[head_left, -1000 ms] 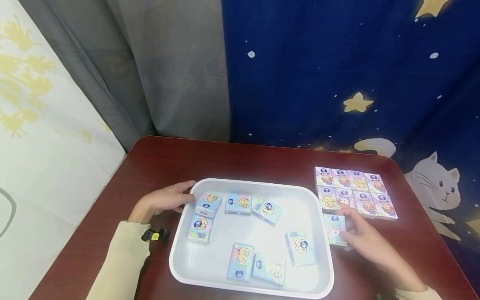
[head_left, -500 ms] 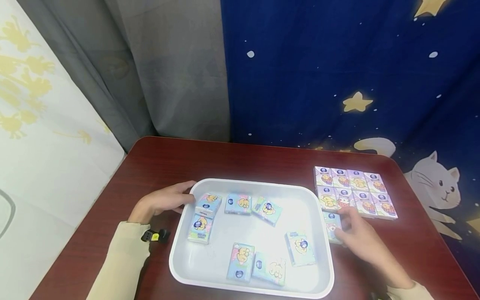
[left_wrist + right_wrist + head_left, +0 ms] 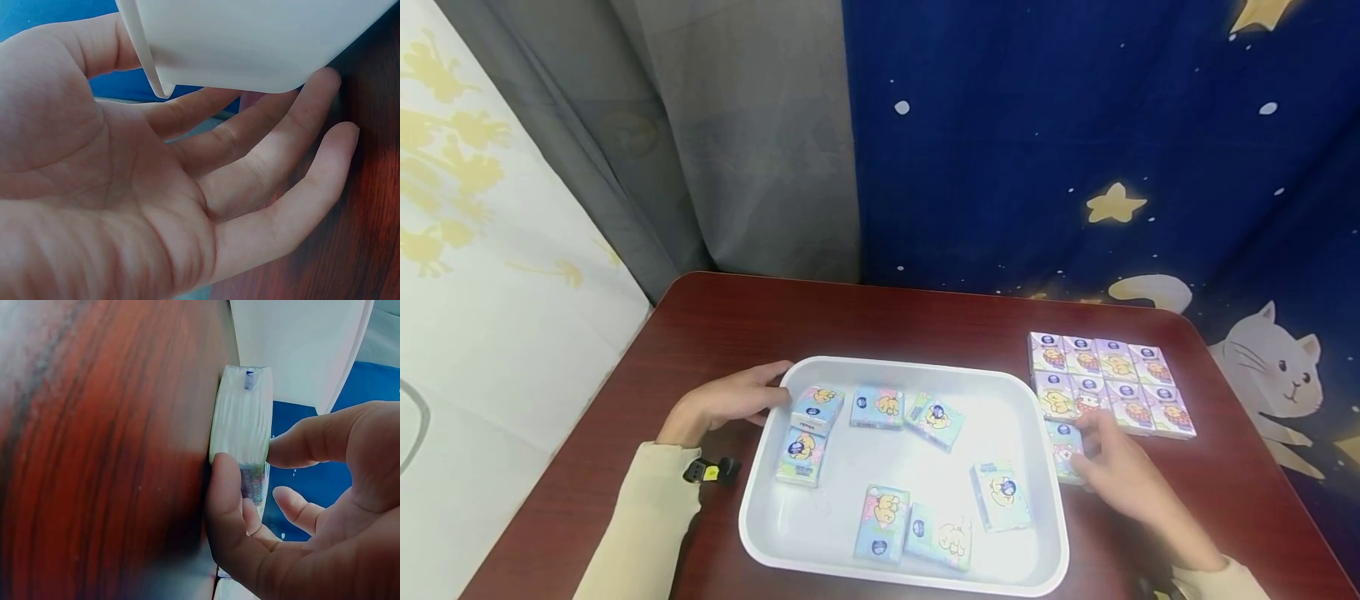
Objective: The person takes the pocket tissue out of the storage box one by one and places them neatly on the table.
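Note:
My right hand point(image 3: 1123, 475) holds a blue packet point(image 3: 1063, 454) flat on the table, just below the left end of two rows of purple packets point(image 3: 1093, 396). In the right wrist view the fingers of that hand point(image 3: 300, 512) lie along the sides of the packet point(image 3: 240, 419). My left hand point(image 3: 730, 400) grips the upper left corner of the white tray point(image 3: 1000, 392), thumb over the rim; in the left wrist view its other fingers point(image 3: 275, 181) reach under the tray point(image 3: 231, 44).
Several blue packets lie scattered in the tray, such as one at the lower middle point(image 3: 882, 523) and one at the right point(image 3: 1002, 498). The dark red table point(image 3: 850, 321) ends at a grey curtain point(image 3: 760, 167) and a blue curtain point(image 3: 985, 167).
Since a second ago my right hand and the blue packet have shifted slightly left and up, closer against the purple rows. The left hand and the tray have stayed put.

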A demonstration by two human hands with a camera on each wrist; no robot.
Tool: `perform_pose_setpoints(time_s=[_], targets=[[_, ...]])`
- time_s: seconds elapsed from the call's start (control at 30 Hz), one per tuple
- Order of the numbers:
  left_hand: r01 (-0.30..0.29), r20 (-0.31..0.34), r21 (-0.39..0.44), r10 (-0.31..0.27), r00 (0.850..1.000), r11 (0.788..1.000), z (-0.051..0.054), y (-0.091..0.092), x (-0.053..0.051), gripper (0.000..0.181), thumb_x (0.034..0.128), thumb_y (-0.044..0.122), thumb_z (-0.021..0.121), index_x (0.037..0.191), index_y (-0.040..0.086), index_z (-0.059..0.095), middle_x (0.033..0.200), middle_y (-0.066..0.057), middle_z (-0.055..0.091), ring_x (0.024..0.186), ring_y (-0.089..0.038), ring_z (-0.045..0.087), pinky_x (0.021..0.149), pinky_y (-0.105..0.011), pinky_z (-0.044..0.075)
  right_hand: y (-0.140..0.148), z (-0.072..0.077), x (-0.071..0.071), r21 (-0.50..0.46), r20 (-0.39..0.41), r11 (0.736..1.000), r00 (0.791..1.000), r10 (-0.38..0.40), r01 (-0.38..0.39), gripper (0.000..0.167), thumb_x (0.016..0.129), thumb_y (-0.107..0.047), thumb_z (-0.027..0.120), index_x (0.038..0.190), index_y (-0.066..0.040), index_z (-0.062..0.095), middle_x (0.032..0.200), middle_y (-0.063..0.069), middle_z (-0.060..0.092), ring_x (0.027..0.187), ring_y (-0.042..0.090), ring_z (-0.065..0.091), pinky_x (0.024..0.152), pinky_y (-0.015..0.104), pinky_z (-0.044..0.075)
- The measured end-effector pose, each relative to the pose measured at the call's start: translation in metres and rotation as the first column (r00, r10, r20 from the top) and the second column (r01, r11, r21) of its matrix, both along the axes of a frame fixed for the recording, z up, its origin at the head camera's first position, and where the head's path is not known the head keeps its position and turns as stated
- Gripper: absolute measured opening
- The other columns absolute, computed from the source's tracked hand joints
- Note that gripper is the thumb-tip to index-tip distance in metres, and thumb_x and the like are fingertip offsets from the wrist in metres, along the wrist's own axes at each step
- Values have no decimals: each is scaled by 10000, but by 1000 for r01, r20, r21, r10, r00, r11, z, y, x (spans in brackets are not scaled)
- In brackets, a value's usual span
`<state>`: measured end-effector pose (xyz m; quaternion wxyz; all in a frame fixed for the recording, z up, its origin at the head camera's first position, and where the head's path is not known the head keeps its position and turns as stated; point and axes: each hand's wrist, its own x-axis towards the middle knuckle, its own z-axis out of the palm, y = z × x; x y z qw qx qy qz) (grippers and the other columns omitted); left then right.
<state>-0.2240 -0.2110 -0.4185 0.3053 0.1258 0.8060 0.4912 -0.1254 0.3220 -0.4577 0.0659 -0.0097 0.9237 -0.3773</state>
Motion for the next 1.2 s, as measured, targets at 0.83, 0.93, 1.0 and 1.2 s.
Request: perform_pose_setpoints(time_s=[0.83,0.93,1.0,1.2], targets=[[-6,-5,5,6,1000,1000,0,2,0,536,1055,106,628,1552,-5,463,1301,-179,714,1051,-322,760,917,-588,639,5,11,-14,158,-84,987,996,39,-25,341,877,-12,768,1147,49,570,1030,172,671,899,322,646,747,473,555],[-8,-5,1,8,1000,1000,0,2,-1,534,1052,105,628,1549,-9,466,1301,-184,711,1048,-322,757,916,-583,640,1,20,-16,165,-108,986,993,42,-24,311,879,-4,768,1120,40,577,989,143,655,853,290,618,711,430,529],[-7,-4,0,7,1000,1000,0,2,-1,533,1052,102,626,1547,-15,465,1307,-189,707,1053,-323,755,919,-584,639,-2,28,-17,168,-114,986,993,40,-20,295,896,-12,759,1123,32,575,983,141,650,842,281,608,686,405,517],[-4,-6,-5,4,1000,1000,-1,0,-1,537,1055,109,629,1551,-11,462,1325,-192,699,1067,-322,751,931,-597,633,-19,54,-19,209,-123,977,991,61,-34,268,932,-49,754,1142,-8,592,977,104,633,799,240,576,642,358,489]])
